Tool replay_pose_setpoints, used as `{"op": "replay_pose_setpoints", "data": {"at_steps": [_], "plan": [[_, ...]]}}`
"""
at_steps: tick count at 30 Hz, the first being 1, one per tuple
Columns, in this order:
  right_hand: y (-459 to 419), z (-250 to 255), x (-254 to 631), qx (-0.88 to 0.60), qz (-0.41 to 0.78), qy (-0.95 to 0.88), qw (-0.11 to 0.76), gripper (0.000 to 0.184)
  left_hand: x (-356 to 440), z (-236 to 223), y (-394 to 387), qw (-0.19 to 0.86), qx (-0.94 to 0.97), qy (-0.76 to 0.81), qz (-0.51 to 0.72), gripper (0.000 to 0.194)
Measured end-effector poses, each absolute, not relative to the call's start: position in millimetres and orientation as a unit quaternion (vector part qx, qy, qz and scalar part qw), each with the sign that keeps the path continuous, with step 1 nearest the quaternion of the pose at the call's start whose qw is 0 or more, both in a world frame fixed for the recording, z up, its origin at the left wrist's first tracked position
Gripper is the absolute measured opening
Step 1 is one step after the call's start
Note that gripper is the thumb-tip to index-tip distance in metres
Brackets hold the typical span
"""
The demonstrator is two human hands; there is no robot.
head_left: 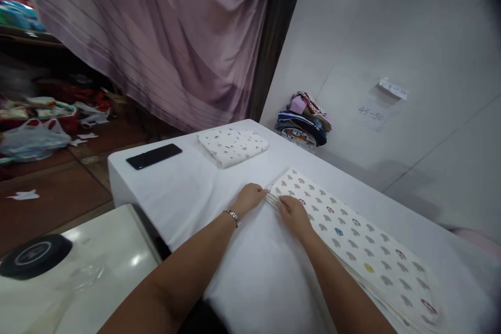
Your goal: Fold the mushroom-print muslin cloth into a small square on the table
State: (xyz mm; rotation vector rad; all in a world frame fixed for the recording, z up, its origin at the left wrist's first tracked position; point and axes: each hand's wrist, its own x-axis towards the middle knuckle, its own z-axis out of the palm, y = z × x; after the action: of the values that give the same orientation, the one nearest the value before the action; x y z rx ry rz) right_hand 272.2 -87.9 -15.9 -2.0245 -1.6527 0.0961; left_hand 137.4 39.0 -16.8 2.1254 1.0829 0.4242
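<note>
A long folded white cloth (352, 240) with grey cloud-like shapes and a few coloured motifs lies on the white-covered table (188, 188). At its near left corner, my left hand (250, 197) pinches the layered edge between thumb and fingers. My right hand (294, 215) is closed on the same edge, a little to the right, with its fingertips partly hidden. Farther back rests a second folded cloth (235, 146), white with small dark prints, touched by neither hand.
A black phone (154, 156) lies near the table's left edge. Left of the table stands a pale surface with a round black object (36, 257). Folded fabrics (303, 121) are piled by the wall. A pink curtain (188, 36) hangs behind; bags (37, 138) lie on the floor.
</note>
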Motion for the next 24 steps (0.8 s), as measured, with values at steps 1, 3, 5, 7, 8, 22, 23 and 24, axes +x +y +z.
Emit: {"op": "replay_pose_setpoints", "data": {"at_steps": [1, 3, 5, 7, 8, 22, 23, 24], "plan": [[-79, -15, 268, -0.750, 0.030, -0.609, 0.256, 0.024, 137, -17, 39, 0.354, 0.822, 0.416, 0.162, 0.040], [-66, -13, 261, -0.761, 0.016, -0.602, 0.239, 0.021, 138, -18, 39, 0.359, 0.822, 0.412, 0.160, 0.037], [-59, -13, 257, -0.773, 0.004, -0.592, 0.227, 0.020, 139, -19, 38, 0.363, 0.823, 0.406, 0.160, 0.031], [-55, -15, 255, -0.781, -0.001, -0.582, 0.227, 0.019, 141, -20, 38, 0.366, 0.823, 0.404, 0.162, 0.025], [-53, -16, 255, -0.783, -0.001, -0.578, 0.231, 0.019, 141, -20, 38, 0.367, 0.822, 0.404, 0.163, 0.024], [-53, -22, 252, -0.763, 0.021, -0.556, 0.328, 0.025, 145, -20, 41, 0.419, 0.791, 0.412, 0.167, 0.028], [-53, -22, 251, -0.765, 0.019, -0.559, 0.320, 0.026, 145, -20, 41, 0.421, 0.790, 0.413, 0.167, 0.028], [-53, -23, 250, -0.765, 0.017, -0.563, 0.312, 0.026, 146, -20, 41, 0.423, 0.789, 0.413, 0.167, 0.027]]}}
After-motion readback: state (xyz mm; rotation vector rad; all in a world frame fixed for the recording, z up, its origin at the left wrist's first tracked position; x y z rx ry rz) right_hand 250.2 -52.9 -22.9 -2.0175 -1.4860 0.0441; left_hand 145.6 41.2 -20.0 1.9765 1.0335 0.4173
